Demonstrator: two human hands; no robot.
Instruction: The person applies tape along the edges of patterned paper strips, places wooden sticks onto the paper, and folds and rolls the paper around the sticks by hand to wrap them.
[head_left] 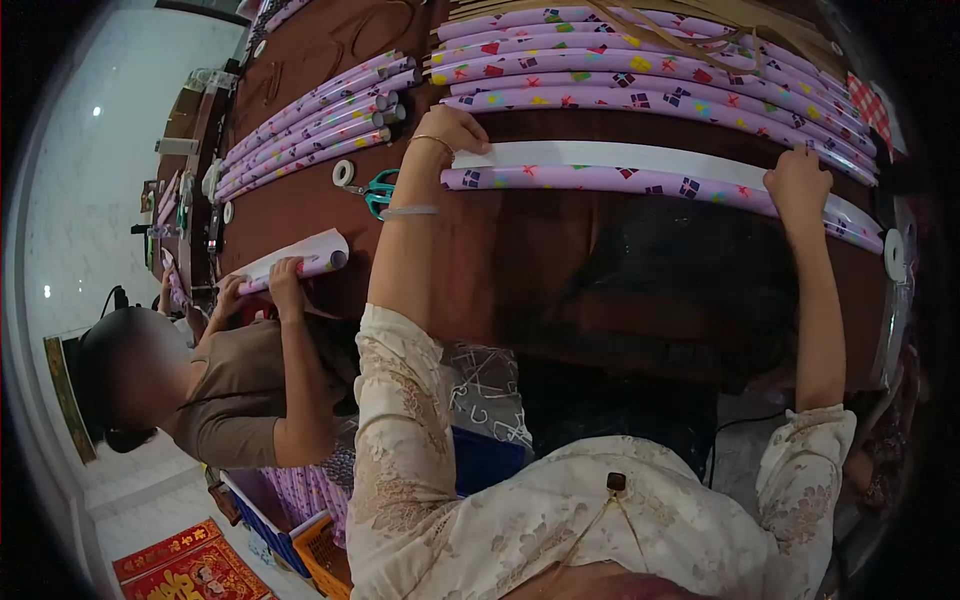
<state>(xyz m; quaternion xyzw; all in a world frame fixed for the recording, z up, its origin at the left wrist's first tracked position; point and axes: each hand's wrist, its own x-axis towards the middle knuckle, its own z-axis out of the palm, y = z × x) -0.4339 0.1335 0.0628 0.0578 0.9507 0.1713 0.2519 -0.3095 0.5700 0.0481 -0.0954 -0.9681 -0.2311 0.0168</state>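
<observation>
A long roll of lilac wrapping paper [600, 180] with small coloured prints lies crosswise on the brown table in front of me. Its loose edge shows as a white strip [620, 154] along the far side. At the left end of that strip, my left hand [452, 132] is closed on the paper edge. My right hand [800, 187] grips the paper near the right end, its fingers curled over the edge. Teal-handled scissors [377, 190] lie just left of my left forearm, beside a small roll of tape [343, 172].
Several finished-looking lilac rolls [640, 68] lie beyond my hands, with brown strips on top. More rolls [315, 120] are stacked to the left. A co-worker [250, 390] at left handles another roll [300, 258]. A white tape roll [895, 256] sits at the right edge.
</observation>
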